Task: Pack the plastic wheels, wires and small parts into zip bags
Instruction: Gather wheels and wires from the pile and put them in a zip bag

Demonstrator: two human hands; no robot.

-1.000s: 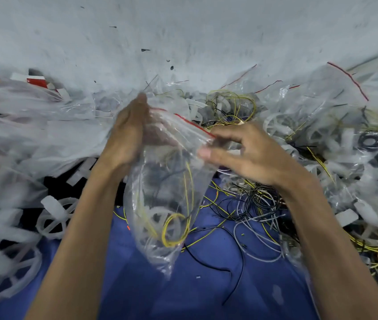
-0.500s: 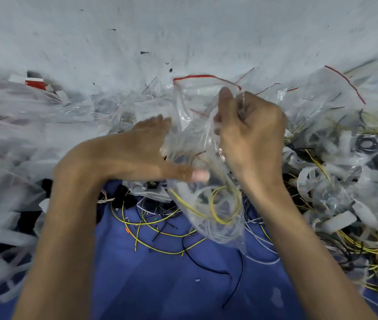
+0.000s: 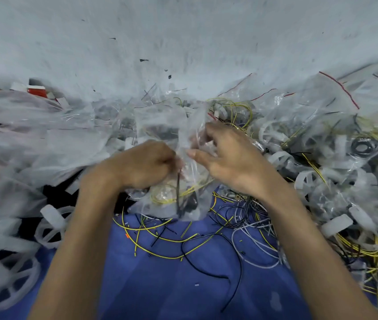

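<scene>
A clear zip bag (image 3: 160, 125) with a white wheel and yellow and black wires inside is held between both hands at the middle of the view. My left hand (image 3: 141, 165) grips the bag's middle with curled fingers. My right hand (image 3: 224, 158) holds the bag's right side, thumb pressing the plastic and fingers behind it. The bag's lower part (image 3: 171, 204) hangs just above the blue mat (image 3: 160, 285). Loose yellow, black and white wires (image 3: 183, 239) lie on the mat below the bag.
White plastic wheels (image 3: 52, 222) lie at the left and right (image 3: 273, 132). Filled zip bags with red strips (image 3: 335, 107) pile up at the right, and crumpled clear plastic (image 3: 33, 125) covers the left. A pale wall (image 3: 183, 42) stands behind.
The bag has dropped lower and been gathered up. My left hand closed round its middle; my right hand moved down from the bag's red-strip top to its right side.
</scene>
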